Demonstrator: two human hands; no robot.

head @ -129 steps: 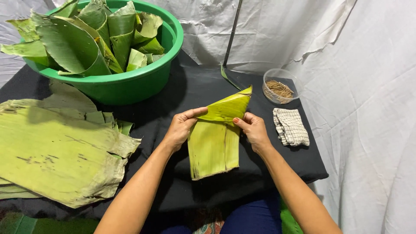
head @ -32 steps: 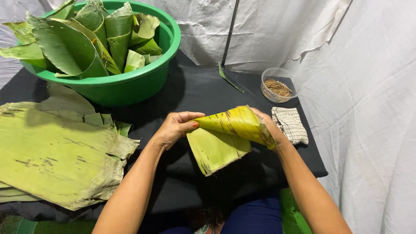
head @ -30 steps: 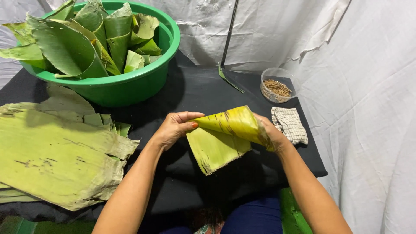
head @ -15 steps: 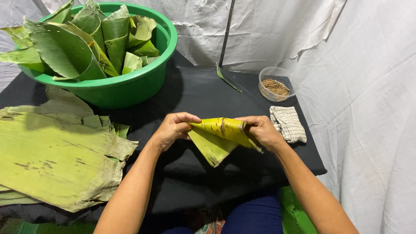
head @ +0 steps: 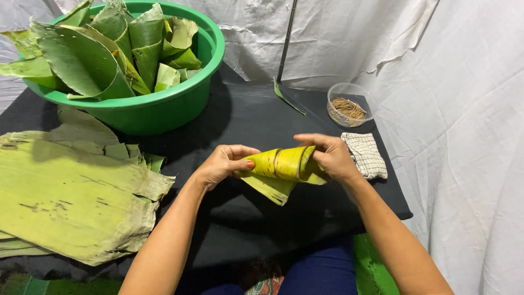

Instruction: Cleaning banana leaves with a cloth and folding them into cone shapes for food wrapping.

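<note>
Surface: black table (head: 262, 120) lying under white sheets.
Left hand (head: 224, 164): pinching the cone's tip.
Right hand (head: 330, 158): gripping the leaf cone (head: 281, 166); keeping the overlap tight matters.

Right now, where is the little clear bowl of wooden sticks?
In the head view, the clear bowl of sticks sits at the far right of the black table, just behind the checked cloth.

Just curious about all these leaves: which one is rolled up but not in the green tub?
The yellowish leaf cone, held over the black table between the left hand and right hand; the other cones sit in the tub.
</note>
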